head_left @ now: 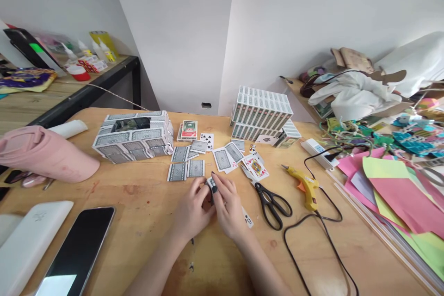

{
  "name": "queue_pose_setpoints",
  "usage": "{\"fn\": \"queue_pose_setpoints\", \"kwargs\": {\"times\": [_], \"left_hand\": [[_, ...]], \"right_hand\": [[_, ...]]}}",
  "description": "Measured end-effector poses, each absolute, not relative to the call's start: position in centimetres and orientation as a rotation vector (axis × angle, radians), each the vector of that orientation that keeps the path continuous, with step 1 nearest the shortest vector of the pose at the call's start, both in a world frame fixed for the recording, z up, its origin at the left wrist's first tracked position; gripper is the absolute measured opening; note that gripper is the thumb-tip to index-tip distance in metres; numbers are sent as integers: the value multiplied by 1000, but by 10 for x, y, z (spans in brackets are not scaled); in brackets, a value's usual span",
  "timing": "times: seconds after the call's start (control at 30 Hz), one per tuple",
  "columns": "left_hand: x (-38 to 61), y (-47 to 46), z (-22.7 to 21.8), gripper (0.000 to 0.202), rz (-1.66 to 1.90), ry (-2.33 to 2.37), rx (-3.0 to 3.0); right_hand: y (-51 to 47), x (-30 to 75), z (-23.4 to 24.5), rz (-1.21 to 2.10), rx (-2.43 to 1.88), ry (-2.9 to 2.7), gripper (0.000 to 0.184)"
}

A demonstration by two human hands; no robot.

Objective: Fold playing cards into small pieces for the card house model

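Note:
My left hand (192, 210) and my right hand (229, 206) meet in the middle of the wooden table (145, 240), fingers pinched together on one small playing card (210, 182) held between them. Part of another card (247, 219) pokes out from under my right hand. Loose playing cards (222, 158) lie spread just beyond the hands, some face up, most face down. A box covered in card backs (133, 136) stands to the far left of them. Stacked card packs (262, 112) sit at the back.
Black scissors (272, 201) and a yellow glue gun (305, 186) with its black cord lie right of my hands. Coloured paper sheets (395, 185) cover the right side. A phone (81, 247), a white case (24, 240) and a pink bundle (45, 152) lie left.

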State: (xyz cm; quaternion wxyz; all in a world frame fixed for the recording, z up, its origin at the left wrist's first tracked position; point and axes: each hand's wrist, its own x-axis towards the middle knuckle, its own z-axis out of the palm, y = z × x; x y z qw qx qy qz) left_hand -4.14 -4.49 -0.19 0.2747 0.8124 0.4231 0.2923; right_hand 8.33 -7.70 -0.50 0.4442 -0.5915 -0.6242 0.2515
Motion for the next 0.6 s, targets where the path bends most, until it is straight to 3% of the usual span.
{"fn": "queue_pose_setpoints", "kwargs": {"times": [0.27, 0.4, 0.6], "left_hand": [[-44, -44, -2, 14, 770, 1167, 2177], [-44, -44, -1, 2, 753, 1206, 2173], [-45, -44, -1, 9, 736, 1228, 2183]], "right_hand": [[-80, 85, 6, 576, -1428, -1770, 51], [-81, 83, 7, 623, -1438, -1779, 53], [-82, 80, 10, 674, -1436, -1790, 59]]}}
